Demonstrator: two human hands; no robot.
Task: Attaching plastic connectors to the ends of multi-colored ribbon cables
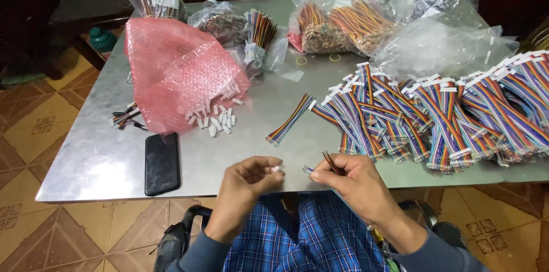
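Note:
My left hand [247, 181] pinches a small white plastic connector [277, 168] between thumb and fingertips, just over the near edge of the metal table [97, 163]. My right hand [350, 181] holds a short rainbow ribbon cable [330, 163], its free end pointing left toward the connector with a small gap between them. A single loose ribbon cable [289, 119] lies on the table beyond my hands. White connectors [217, 118] spill from a pink bubble-wrap bag [174, 72].
A big heap of rainbow ribbon cables [446, 109] covers the table's right side. Clear bags of cables [337, 26] and empty plastic bags [440, 43] sit at the back. A black phone [161, 163] lies near the front left edge. My lap in a blue plaid cloth [297, 232] is below.

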